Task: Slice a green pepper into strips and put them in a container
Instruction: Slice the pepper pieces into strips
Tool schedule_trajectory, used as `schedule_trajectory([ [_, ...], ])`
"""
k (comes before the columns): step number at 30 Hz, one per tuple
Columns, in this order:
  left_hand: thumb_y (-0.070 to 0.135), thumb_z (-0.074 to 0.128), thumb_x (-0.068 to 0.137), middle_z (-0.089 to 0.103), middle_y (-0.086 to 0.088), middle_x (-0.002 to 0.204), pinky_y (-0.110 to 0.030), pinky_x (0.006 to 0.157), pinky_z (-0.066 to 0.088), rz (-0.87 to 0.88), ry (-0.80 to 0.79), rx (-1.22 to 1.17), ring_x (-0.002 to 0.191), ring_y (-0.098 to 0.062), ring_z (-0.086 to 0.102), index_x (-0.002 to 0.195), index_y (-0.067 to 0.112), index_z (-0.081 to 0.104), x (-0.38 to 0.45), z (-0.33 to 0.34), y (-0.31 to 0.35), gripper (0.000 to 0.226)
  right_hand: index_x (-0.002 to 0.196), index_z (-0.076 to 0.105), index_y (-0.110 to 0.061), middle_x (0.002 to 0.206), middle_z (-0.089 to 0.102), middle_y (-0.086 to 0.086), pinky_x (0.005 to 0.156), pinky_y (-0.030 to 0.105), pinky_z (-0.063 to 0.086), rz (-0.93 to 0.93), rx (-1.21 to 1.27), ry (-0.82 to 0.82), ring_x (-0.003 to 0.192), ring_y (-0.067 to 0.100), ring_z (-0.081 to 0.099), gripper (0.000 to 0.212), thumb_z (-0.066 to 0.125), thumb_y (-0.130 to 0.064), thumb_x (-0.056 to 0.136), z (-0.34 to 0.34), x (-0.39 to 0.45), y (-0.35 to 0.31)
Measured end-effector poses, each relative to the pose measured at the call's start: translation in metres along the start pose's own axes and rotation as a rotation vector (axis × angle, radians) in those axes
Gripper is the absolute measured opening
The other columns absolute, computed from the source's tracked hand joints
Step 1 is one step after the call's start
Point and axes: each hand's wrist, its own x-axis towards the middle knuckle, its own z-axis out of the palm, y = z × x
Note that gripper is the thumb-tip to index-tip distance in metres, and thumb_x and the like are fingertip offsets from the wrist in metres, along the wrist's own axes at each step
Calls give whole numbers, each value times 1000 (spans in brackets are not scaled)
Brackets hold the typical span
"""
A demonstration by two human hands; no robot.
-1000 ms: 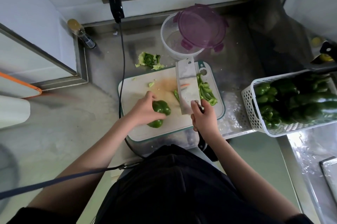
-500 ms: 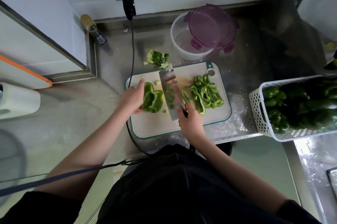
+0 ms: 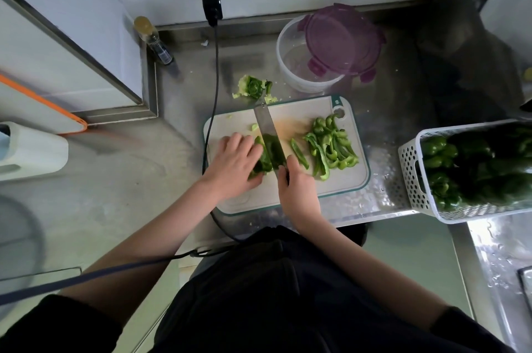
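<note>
Green pepper (image 3: 262,161) lies on the cutting board (image 3: 293,197), pinned flat under our left hand (image 3: 234,162), whose fingers rest over its left part. Our right hand (image 3: 298,188) is curled tight round the knife (image 3: 269,139) at the root of the blade, and the blade stands on edge across the pepper, just right of the left fingertips.

What worries us first is that closeness — the left fingertips sit almost against the blade, so a slip sideways could nick them. The pepper piece looks curved and glossy; we judge it could rock or slide under pressure and give an uneven strip. The black cable (image 3: 214,88) runs down along the board's left edge, just beyond the left hand, and an elbow could drag it. The cut strips (image 3: 331,145) lie in a heap to the right of the knife hand; a wide sweep of the blade might push some off the board onto the counter (image 3: 383,111).

Beyond both hands the container (image 3: 290,59) stands half covered by its purple lid (image 3: 341,42), so we cannot see whether it holds anything. The knife handle is hidden in the right fist, the cutting edge behind the pepper — how deep the cut has gone we cannot tell.
</note>
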Motion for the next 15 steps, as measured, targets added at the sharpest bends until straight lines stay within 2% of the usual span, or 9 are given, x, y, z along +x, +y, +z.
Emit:
schedule_trajectory([
  [2,60,62,69,52,-10,97,-43,77,44,55,-112,22,92,-29,39,97,10,58,7,5,0,57,87,35,-10,54,40,1,44,31,27,-12,-16,-13,47,21,37,16,35,-19,101,0,1,-2],
  [4,59,66,65,54,-10,97,-41,77,46,67,-150,50,93,-29,36,93,12,64,12,7,-1,55,89,35,-10,54,40,3,47,34,30,-18,-41,-31,50,24,38,15,34,-19,101,0,2,-5],
  [7,53,69,64,59,-7,94,-38,74,47,142,-116,64,91,-27,38,84,15,70,13,8,-6,43,91,33,-11,53,40,4,47,35,31,-16,-102,-47,53,30,43,12,32,-17,101,3,2,-5],
  [10,51,69,65,61,-4,95,-39,77,48,228,-100,11,93,-25,40,86,20,71,15,7,-14,38,90,30,-12,54,41,5,47,37,34,-35,-158,-45,56,35,49,11,32,-16,101,4,2,-2],
  [15,39,73,65,58,-4,95,-45,82,46,270,-111,-90,96,-26,45,93,19,67,14,3,-18,35,90,35,-12,53,42,3,43,34,30,12,-40,68,48,26,41,12,34,-17,101,-9,-1,9],
])
